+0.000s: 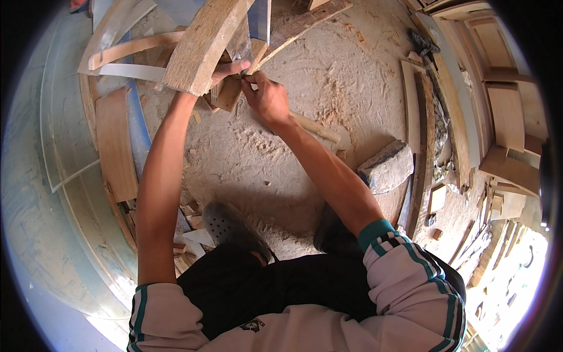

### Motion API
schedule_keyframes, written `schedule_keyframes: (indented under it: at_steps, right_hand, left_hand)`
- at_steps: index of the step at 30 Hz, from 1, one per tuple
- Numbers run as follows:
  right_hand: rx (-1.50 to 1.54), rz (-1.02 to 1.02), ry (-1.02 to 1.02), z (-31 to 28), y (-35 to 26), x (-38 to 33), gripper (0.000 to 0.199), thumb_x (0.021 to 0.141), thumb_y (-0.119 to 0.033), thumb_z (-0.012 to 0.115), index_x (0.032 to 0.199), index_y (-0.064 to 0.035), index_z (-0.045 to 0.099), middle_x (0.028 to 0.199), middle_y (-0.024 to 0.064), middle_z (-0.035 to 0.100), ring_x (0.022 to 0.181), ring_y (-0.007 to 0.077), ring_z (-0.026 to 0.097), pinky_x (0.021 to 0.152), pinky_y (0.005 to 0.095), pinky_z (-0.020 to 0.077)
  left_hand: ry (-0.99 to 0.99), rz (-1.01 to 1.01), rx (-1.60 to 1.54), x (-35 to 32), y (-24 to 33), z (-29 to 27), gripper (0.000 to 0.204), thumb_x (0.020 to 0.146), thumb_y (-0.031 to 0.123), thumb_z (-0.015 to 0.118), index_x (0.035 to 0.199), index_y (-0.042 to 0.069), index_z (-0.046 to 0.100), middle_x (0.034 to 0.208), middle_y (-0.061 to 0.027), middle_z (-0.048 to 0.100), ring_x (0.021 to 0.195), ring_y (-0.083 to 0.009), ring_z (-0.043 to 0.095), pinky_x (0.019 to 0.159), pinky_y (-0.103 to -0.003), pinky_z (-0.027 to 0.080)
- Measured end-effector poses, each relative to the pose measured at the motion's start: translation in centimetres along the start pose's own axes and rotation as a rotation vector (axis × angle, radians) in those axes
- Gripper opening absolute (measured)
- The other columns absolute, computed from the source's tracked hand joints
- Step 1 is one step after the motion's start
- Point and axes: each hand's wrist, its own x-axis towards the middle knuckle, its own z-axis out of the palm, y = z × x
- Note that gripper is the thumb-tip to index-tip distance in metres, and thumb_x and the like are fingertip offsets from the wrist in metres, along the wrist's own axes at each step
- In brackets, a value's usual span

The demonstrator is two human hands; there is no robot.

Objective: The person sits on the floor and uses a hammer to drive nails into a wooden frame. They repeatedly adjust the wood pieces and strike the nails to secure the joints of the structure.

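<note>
A thick wooden board slants up from the middle toward the top edge, its sawn end over my left wrist. My left hand reaches past that end, thumb and a finger bent together beside a smaller wood block; its other fingers are hidden. Close against it, my right hand is closed in a pinch at the left fingertips. Something small and dark shows between the two hands, too small to name. A round wooden stick lies on the floor beyond my right wrist, one end hidden.
Large glass sheets line the left side, with a flat wooden panel beside them. A rough stone block sits on the dusty floor right of my forearm. Long planks and wooden frames stand along the right.
</note>
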Motion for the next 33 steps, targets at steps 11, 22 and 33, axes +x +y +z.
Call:
schedule_keyframes:
  at_steps: [11, 22, 33]
  right_hand:
    - [-0.047, 0.122, -0.071, -0.2, -0.9, 0.2, 0.019, 0.090, -0.027, 0.067, 0.094, -0.0087, 0.064, 0.080, 0.0148, 0.071, 0.070, 0.0366, 0.069, 0.065, 0.0454, 0.0559]
    - [-0.034, 0.161, -0.048, -0.1, -1.5, 0.3, 0.018, 0.090, -0.024, 0.064, 0.092, -0.0064, 0.060, 0.076, 0.0197, 0.069, 0.069, 0.0398, 0.068, 0.064, 0.0482, 0.0545]
    - [0.027, 0.287, 0.037, 1.0, -2.1, -0.1, 0.019, 0.088, -0.025, 0.067, 0.092, -0.0075, 0.062, 0.073, 0.0173, 0.069, 0.066, 0.0383, 0.068, 0.062, 0.0468, 0.0540]
  left_hand:
    - [0.031, -0.010, 0.055, -0.4, 1.6, 0.1, 0.076, 0.068, 0.055, 0.085, 0.112, -0.003, 0.062, 0.104, -0.0127, 0.064, 0.102, -0.0248, 0.058, 0.089, -0.038, 0.047]
    - [-0.058, -0.118, 0.176, 0.0, 1.9, -0.7, 0.085, 0.066, 0.056, 0.084, 0.122, -0.002, 0.057, 0.114, -0.0148, 0.061, 0.109, -0.0282, 0.057, 0.093, -0.040, 0.047]
    - [-0.059, -0.088, 0.352, 0.4, 1.4, -2.1, 0.091, 0.062, 0.059, 0.084, 0.123, -0.003, 0.057, 0.115, -0.0186, 0.061, 0.107, -0.0304, 0.058, 0.090, -0.042, 0.049]
